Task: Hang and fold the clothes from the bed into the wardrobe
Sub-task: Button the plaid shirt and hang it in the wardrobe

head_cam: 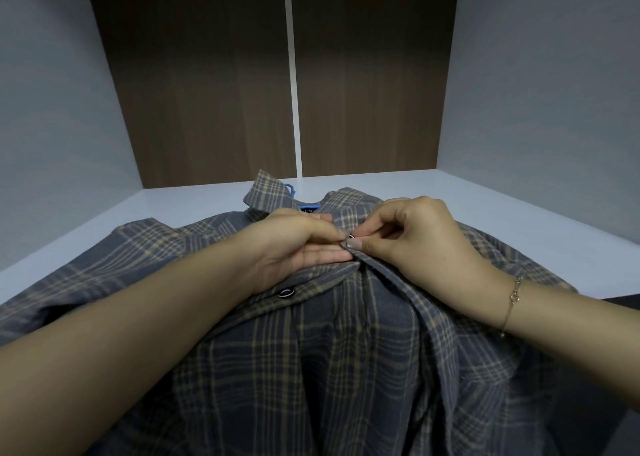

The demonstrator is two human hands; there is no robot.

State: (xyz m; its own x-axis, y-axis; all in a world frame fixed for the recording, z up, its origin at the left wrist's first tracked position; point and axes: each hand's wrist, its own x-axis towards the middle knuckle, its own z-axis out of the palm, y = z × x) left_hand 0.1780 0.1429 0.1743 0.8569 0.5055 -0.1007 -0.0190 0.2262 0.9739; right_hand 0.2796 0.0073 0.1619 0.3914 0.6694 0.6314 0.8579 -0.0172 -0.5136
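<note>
Right hand (408, 237) pinches the top button (351, 236) at frame centre; left hand (298, 244) pinches the placket edge beside it. Plaid shirt (311, 351) lies on white wardrobe shelf (485, 206), filling lower frame; blue hanger (290, 189) pokes from collar. Bracelet (512, 299) on right wrist.

Grey-blue shirt (346, 351) with tan plaid, blue hanger (290, 189), brown wardrobe back (207, 92).
</note>
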